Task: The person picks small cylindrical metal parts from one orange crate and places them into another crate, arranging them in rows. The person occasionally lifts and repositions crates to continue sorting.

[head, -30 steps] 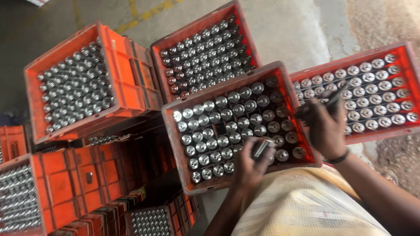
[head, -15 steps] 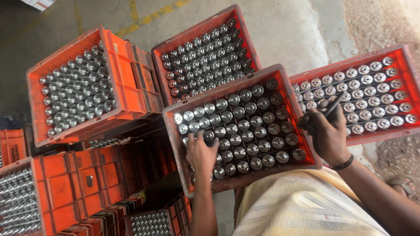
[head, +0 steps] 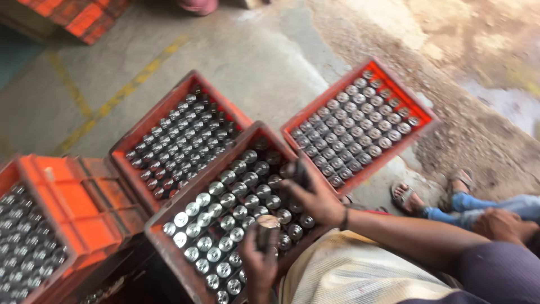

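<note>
Nearest the camera, the left hand (head: 260, 260) has its fingers curled tightly around a short shiny metal cylinder (head: 266, 227), held upright just above the near edge of the middle orange plastic crate (head: 159, 236), which is packed with rows of the same silvery cylinders standing on end. A little farther on, the right hand (head: 313, 196), a dark band at its wrist, is closed around a darker metal piece (head: 296, 170) over the far right corner of that crate; blur hides exactly what the piece is. To the left sits another orange crate (head: 70, 197) with cylinders in it. Beyond the middle crate lie two more full orange crates, one behind it to the left (head: 147, 126) and one to the right (head: 419, 110), on the grey concrete floor (head: 236, 50) with a yellow painted line (head: 107, 107). At far right, another person's sandalled feet (head: 427, 194) rest beside the right crate.
</note>
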